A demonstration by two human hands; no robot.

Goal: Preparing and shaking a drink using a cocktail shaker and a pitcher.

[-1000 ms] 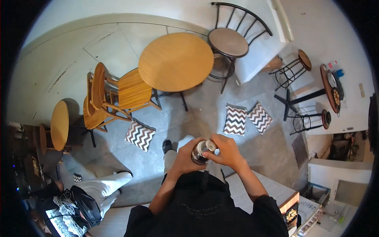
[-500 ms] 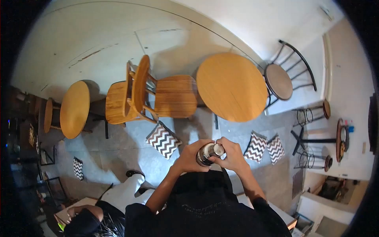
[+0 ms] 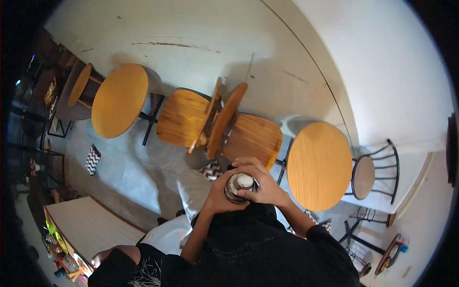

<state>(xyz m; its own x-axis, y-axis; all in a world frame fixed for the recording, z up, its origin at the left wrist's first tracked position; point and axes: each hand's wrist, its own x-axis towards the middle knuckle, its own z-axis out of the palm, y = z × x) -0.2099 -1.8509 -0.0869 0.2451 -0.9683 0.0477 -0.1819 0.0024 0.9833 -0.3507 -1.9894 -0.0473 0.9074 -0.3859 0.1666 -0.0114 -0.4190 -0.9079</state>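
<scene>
A grey floor [image 3: 129, 167] is spreading beneath a round yellowish-brown wooden table [image 3: 319, 167] and a brown wooden chair [image 3: 256, 139]. A brown-and-white zigzag cushion [image 3: 210, 170] is lying partly hidden beyond the hands. Before the torso, the left hand [image 3: 221, 195] is wrapping around a dark cylindrical container [image 3: 234, 190]; the right hand [image 3: 266, 184], partly curled, is gripping its pale round top [image 3: 245, 181].
</scene>
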